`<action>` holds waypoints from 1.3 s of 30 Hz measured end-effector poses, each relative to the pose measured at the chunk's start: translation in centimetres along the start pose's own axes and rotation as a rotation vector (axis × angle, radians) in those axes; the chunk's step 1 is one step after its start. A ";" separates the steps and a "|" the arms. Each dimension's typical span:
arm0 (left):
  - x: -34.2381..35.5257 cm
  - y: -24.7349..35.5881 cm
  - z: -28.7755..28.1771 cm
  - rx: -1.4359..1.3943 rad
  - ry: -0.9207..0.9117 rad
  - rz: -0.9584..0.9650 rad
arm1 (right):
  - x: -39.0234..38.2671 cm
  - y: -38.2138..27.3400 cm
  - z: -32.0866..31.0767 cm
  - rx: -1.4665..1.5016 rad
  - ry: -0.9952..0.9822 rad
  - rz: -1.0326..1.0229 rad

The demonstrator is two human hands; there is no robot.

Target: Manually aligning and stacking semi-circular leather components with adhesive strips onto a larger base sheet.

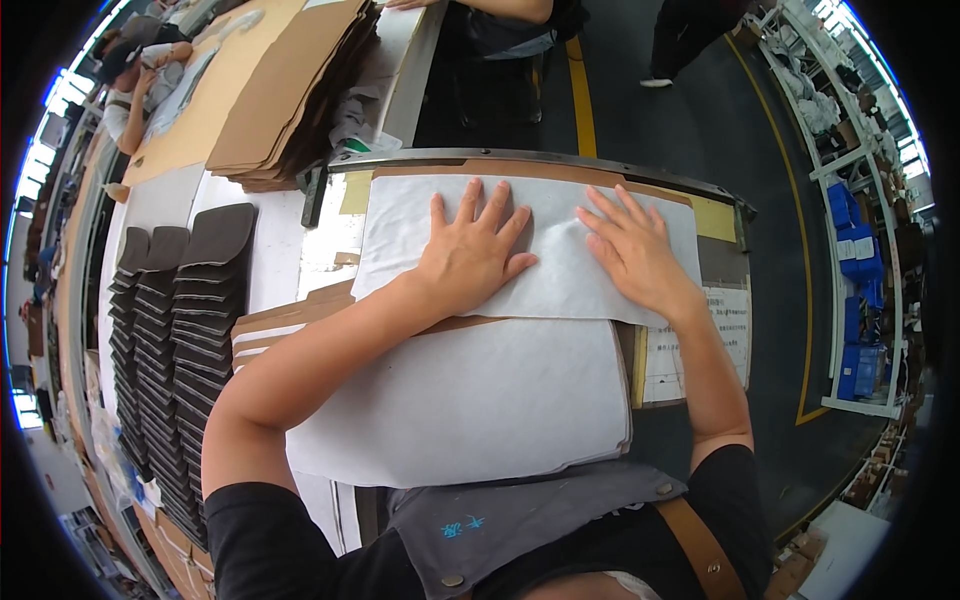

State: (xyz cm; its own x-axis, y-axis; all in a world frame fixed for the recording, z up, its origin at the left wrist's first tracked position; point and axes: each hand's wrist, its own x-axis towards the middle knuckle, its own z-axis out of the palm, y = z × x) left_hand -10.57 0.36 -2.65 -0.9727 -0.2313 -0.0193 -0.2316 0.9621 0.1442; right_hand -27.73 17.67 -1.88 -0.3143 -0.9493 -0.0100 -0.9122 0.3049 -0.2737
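Observation:
A white sheet, cloth or paper, lies over a brown board whose edge shows along the far side. On its left half my left hand rests flat with the fingers spread. Toward the sheet's right end, my right hand lies palm down, fingers stretched out and apart. Nearer to me is a stack of white sheets with brown layers between them at the left. My left forearm crosses over that stack's far left part. Neither hand grips anything.
Fanned rows of dark grey pieces stand at the left. A tall pile of brown sheets sits at the far left. A metal rail borders the table's far edge. Printed papers lie at the right. Shelving holds blue bins. Other people work beyond.

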 end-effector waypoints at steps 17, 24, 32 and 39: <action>0.8 -0.9 0.6 0.014 0.054 0.020 | 1.2 -0.1 1.6 -0.006 0.053 -0.028; 0.7 -0.7 1.1 -0.004 0.109 -0.004 | 0.7 0.0 2.1 -0.056 0.171 0.005; 0.8 -0.5 0.5 0.013 0.074 -0.081 | 0.5 -0.4 2.1 -0.112 0.226 0.045; 0.8 -0.5 0.5 0.036 0.108 -0.050 | 0.3 -0.6 1.9 -0.115 0.231 0.068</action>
State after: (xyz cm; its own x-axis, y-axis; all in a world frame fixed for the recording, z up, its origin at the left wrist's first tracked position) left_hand -11.19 -0.26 -3.21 -0.9531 -0.2917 0.0813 -0.2822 0.9530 0.1104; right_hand -26.79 17.04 -3.50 -0.4154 -0.8876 0.1991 -0.9068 0.3865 -0.1684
